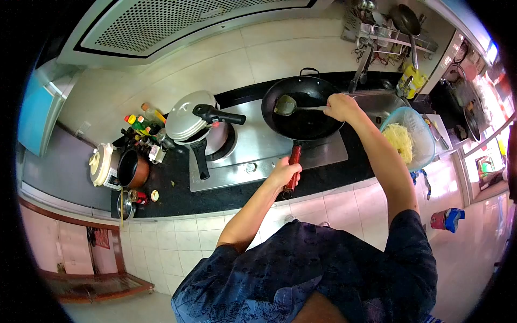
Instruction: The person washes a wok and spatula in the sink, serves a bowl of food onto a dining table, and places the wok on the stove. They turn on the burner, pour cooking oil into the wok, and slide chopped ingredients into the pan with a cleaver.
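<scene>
A black wok [318, 126] sits on the right side of the steel stove top, a dark sheen across its inside. Its red handle [294, 156] points toward me, and my left hand [285, 173] is wrapped round it. In my right hand [342, 107], over the wok's right rim, is the handle of a spatula [286, 105]. The broad head of that spatula is inside the wok, toward its left wall. Right of my right forearm stands a clear bowl [423, 125] holding pale yellow shreds [399, 142].
A pressure cooker [189, 116] stands on the left burner, its black handles sticking out. Further left are bottles [139, 125], a brown pot [133, 169] and a cream cooker [101, 166]. The sink [377, 103] lies behind the bowl; a dish rack [396, 37] hangs above.
</scene>
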`<action>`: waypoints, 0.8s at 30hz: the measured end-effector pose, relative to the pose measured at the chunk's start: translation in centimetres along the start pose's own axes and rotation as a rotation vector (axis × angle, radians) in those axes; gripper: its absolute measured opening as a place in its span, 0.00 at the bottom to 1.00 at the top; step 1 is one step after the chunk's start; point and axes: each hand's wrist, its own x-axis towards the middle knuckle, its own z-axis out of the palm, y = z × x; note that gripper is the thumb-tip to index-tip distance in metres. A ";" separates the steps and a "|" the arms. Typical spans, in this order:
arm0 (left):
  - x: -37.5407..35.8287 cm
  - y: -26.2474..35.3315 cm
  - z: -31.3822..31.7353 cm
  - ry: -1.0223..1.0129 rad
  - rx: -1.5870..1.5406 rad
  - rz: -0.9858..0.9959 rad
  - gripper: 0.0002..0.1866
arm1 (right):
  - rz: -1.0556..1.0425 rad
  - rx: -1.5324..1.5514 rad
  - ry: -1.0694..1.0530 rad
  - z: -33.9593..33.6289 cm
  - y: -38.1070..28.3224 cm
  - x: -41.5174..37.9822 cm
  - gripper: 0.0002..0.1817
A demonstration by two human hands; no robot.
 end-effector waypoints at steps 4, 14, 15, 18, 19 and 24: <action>-0.2 0.8 0.5 0.031 0.041 -0.004 0.11 | -0.053 -0.075 -0.048 -2.2 0.8 -2.4 0.19; 0.7 0.9 0.6 0.048 0.073 0.032 0.11 | 0.156 0.011 -0.257 -4.4 3.0 -4.5 0.12; 0.9 1.3 0.5 0.044 0.060 0.020 0.11 | 0.144 -0.029 -0.207 -1.9 4.5 -2.0 0.11; 1.7 1.7 0.0 0.034 -0.011 0.011 0.09 | 0.199 -0.077 -0.024 -0.1 3.7 -1.9 0.13; 1.6 2.2 0.2 0.021 -0.008 0.012 0.09 | 0.231 -0.069 0.018 0.2 3.1 -2.1 0.13; 2.2 3.0 0.7 -0.005 -0.023 0.024 0.10 | 0.152 -0.139 0.235 1.6 2.3 -3.0 0.09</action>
